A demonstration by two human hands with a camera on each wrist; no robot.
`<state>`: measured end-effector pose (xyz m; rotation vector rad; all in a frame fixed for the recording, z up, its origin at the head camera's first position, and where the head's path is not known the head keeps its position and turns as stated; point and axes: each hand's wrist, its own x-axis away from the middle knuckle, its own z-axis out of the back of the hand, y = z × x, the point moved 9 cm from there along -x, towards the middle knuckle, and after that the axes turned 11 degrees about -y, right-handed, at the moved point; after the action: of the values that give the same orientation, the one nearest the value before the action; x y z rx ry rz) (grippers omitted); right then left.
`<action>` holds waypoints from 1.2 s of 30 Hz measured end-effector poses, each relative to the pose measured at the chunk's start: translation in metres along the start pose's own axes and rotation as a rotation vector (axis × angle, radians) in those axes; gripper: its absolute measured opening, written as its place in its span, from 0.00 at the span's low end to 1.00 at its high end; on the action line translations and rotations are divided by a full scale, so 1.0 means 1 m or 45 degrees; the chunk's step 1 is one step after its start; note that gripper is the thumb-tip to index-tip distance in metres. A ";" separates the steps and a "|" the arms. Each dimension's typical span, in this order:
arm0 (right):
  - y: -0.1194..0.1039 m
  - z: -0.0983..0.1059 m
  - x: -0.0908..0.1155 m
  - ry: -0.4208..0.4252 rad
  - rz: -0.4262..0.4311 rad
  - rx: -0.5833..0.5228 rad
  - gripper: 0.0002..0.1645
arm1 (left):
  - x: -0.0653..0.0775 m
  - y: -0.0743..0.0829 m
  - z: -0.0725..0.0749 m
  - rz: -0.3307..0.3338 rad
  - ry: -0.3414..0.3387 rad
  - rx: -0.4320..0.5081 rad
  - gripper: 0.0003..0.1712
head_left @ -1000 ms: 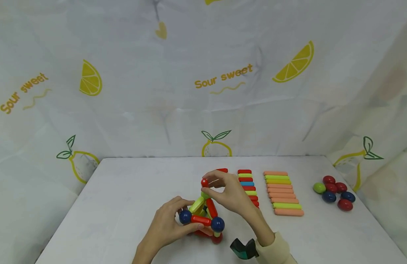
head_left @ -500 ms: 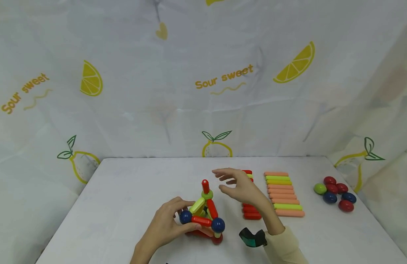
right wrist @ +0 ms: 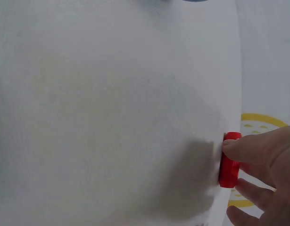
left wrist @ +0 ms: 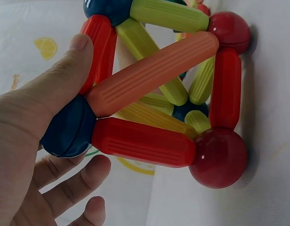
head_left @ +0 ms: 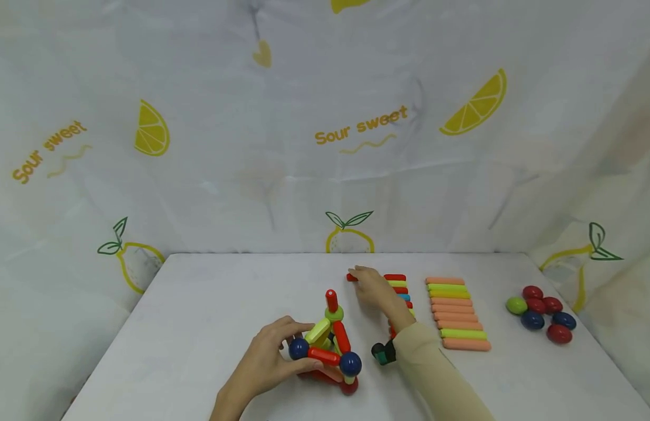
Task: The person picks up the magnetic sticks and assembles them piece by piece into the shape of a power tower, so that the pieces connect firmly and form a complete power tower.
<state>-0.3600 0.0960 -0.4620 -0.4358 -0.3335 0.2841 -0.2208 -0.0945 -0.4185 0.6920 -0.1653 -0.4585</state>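
A frame of magnetic sticks and balls stands on the table. In the left wrist view an orange stick runs across it, between blue and red balls. My left hand grips the frame's left side, with the thumb over a red stick beside a blue ball. On top, an upright red stick rises from a green ball. Farther back, my right hand pinches a loose red stick lying near the table's far edge; its fingers partly cover the stick.
Right of the frame lies a column of short coloured sticks, partly behind my right forearm. Beyond it is a column of longer orange and yellow-green sticks. Several red, blue and green balls sit at the far right. A printed curtain hangs behind.
My right hand has let go of the upright red stick on top, drawn back to the right, then reached to the loose red stick at the back. My left hand keeps its hold.
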 end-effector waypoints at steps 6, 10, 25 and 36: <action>-0.003 -0.006 -0.003 0.082 0.021 0.064 0.21 | 0.001 0.000 0.000 -0.028 0.010 0.003 0.34; -0.007 -0.008 0.007 0.136 0.037 -0.008 0.16 | 0.002 0.000 0.001 -0.040 0.019 -0.007 0.33; -0.060 0.067 0.125 0.526 0.504 -0.506 0.18 | 0.005 0.000 0.004 0.076 0.099 -0.060 0.35; -0.075 0.064 0.170 0.487 0.539 -0.530 0.15 | 0.011 0.010 0.007 0.169 0.321 -0.029 0.40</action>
<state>-0.2148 0.1112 -0.3304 -0.9589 0.0846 0.5367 -0.2095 -0.0971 -0.4067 0.7060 0.0318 -0.2429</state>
